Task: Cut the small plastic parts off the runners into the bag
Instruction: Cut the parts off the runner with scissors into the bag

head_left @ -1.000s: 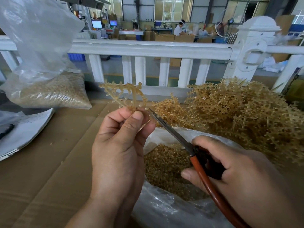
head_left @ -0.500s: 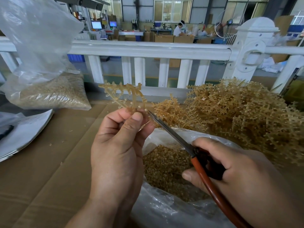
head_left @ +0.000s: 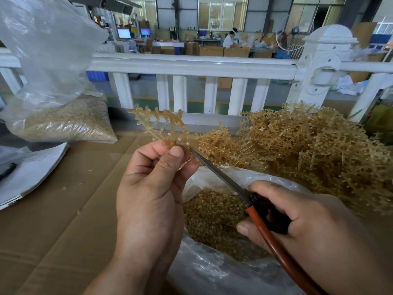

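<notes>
Runners (head_left: 308, 145) are heaped in a big tan pile at the far right, on the cardboard (head_left: 53, 231) that covers the table. A white rail (head_left: 191, 66) is seen behind the pile. A clear bag (head_left: 212, 273) is laid open at the near side, under both hands and just beside the pile. A second bag (head_left: 59, 122), filled at the bottom with the same tan bits, is stood at the far left. The left hand (head_left: 148, 199) is raised over the open bag's left edge, and one runner (head_left: 161, 124) is pinched at its lower end between the thumb and the fingers. This runner is held upright, with its branches fanned out above the hand. The right hand (head_left: 308, 226) is curled round the red handles of the scissors (head_left: 223, 177). The blades are pointed up and to the left, and the tip is set against the runner, just beside the thumb. Small cut parts (head_left: 212, 213) are piled inside the open bag.
</notes>
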